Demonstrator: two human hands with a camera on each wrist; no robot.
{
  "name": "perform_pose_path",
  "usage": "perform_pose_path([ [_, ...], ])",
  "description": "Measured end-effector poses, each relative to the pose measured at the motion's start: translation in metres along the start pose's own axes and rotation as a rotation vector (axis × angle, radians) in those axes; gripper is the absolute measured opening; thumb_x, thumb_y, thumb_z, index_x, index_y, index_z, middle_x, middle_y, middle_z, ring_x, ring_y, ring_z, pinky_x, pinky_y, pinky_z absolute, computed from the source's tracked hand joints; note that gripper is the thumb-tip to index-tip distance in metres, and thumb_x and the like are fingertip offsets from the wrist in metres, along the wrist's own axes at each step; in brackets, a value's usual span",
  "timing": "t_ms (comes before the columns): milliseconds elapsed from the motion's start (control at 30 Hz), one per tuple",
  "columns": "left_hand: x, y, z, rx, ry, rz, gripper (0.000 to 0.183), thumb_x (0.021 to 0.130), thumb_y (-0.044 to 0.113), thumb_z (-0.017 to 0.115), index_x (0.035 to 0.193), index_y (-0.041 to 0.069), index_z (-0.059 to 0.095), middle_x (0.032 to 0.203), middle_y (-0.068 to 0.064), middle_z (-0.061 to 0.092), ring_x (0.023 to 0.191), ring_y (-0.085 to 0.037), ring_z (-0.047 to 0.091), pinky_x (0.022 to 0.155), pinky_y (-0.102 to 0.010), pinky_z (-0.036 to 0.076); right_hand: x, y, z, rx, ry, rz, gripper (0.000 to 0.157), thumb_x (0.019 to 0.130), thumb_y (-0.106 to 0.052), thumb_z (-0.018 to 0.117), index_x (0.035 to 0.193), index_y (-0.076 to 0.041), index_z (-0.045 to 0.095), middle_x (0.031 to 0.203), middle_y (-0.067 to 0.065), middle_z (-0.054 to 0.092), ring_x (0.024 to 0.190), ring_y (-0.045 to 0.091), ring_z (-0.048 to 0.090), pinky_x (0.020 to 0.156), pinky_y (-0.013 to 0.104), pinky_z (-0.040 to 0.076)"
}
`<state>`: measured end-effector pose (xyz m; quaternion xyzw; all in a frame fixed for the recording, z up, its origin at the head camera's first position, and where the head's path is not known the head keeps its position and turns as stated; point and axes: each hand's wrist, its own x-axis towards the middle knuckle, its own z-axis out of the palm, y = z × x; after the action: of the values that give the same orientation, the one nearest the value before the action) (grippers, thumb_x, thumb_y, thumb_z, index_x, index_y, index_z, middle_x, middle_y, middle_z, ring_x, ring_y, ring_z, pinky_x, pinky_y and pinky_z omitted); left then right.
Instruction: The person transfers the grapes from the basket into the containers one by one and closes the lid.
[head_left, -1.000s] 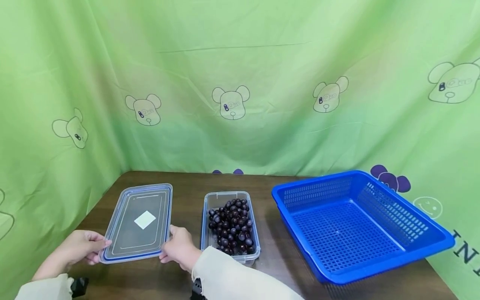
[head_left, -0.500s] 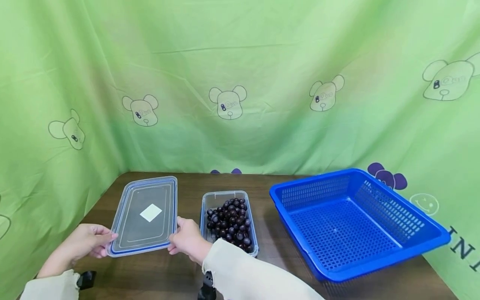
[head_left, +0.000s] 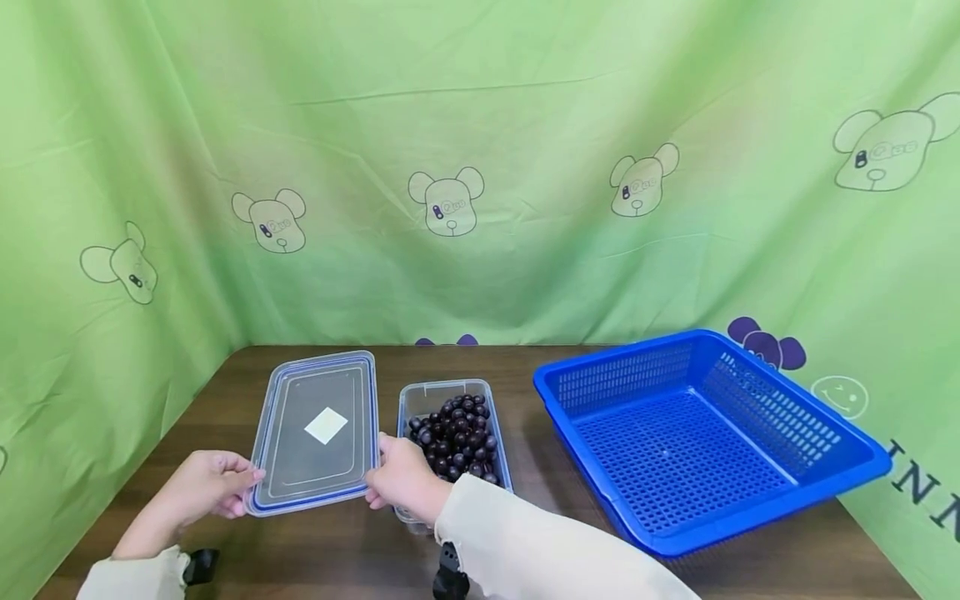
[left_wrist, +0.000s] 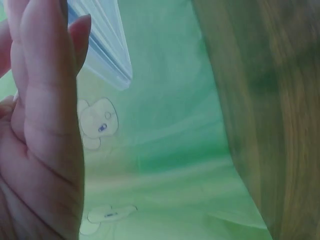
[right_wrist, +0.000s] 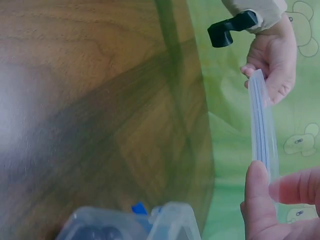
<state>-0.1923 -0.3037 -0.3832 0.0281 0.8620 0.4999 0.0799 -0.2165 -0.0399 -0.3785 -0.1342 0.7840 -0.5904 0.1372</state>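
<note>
Both hands hold a clear rectangular lid (head_left: 292, 467) with a blue seal and a white square label. The left hand (head_left: 206, 490) pinches its near left corner between thumb and fingers. At the near right edge, the right hand (head_left: 407, 477) pinches it too. From the right wrist view, the lid (right_wrist: 260, 125) is seen edge-on, raised off the table, a hand at each end. Close to its right stands a clear plastic container (head_left: 505, 458) of dark purple grapes (head_left: 459, 435). The right hand and sleeve overlap the container's near left part in the head view.
A large blue plastic basket (head_left: 675, 542) with perforated walls stands on the right of the brown wooden table (head_left: 225, 400). Green curtain (head_left: 360, 275) printed with bear faces encloses the table's back and sides.
The hands have carried the lid rightward and a little up, closer to the grape container. The head view has also shifted slightly. Container and basket stay in place on the table.
</note>
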Motion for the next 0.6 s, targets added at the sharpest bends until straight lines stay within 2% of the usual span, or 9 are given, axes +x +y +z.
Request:
perform_pose_path([
  [33, 0.0, 0.001, 0.001, 0.002, 0.005, 0.003, 0.025, 0.093, 0.003, 0.057, 0.089, -0.021, 0.058, 0.063, -0.004, 0.061, 0.051, -0.007, 0.058, 0.052, -0.028, 0.055, -0.001, -0.001, -0.002, -0.007, -0.007, 0.002, 0.061, 0.081, 0.018, 0.056, 0.139, 0.014, 0.038, 0.063, 0.009, 0.057, 0.049, 0.02, 0.061, 0.047, 0.027, 0.054],
  [233, 0.004, 0.008, 0.011, 0.036, 0.039, 0.003, 0.021, 0.091, 0.004, 0.059, 0.084, -0.016, 0.062, 0.06, -0.003, 0.058, 0.049, -0.008, 0.057, 0.049, -0.027, 0.053, -0.003, -0.003, -0.012, -0.029, -0.018, 0.002, 0.064, 0.08, 0.019, 0.055, 0.14, 0.016, 0.032, 0.063, 0.01, 0.058, 0.047, 0.016, 0.057, 0.047, 0.028, 0.054],
  [333, 0.007, 0.013, 0.015, 0.045, 0.057, 0.0, 0.02, 0.091, 0.004, 0.06, 0.083, -0.013, 0.063, 0.059, -0.003, 0.058, 0.048, -0.009, 0.056, 0.048, -0.026, 0.053, -0.004, -0.003, -0.018, 0.013, -0.022, 0.0, 0.063, 0.079, 0.021, 0.052, 0.139, 0.014, 0.037, 0.067, 0.011, 0.059, 0.05, 0.015, 0.057, 0.048, 0.028, 0.054],
  [467, 0.014, 0.021, 0.024, 0.029, 0.066, 0.007, 0.018, 0.09, 0.004, 0.061, 0.082, -0.012, 0.063, 0.058, -0.004, 0.059, 0.047, -0.01, 0.056, 0.046, -0.025, 0.051, -0.005, 0.0, -0.033, 0.045, -0.039, -0.013, 0.067, 0.075, 0.024, 0.05, 0.14, 0.015, 0.035, 0.071, 0.012, 0.058, 0.053, 0.016, 0.06, 0.051, 0.028, 0.055],
  [600, 0.021, 0.03, 0.035, 0.014, 0.052, 0.035, 0.017, 0.089, 0.005, 0.063, 0.081, -0.011, 0.064, 0.058, -0.004, 0.06, 0.048, -0.011, 0.056, 0.046, -0.024, 0.051, -0.005, 0.005, -0.05, 0.038, -0.044, -0.015, 0.07, 0.074, 0.024, 0.048, 0.14, 0.019, 0.026, 0.073, 0.01, 0.053, 0.057, 0.023, 0.064, 0.054, 0.028, 0.056],
])
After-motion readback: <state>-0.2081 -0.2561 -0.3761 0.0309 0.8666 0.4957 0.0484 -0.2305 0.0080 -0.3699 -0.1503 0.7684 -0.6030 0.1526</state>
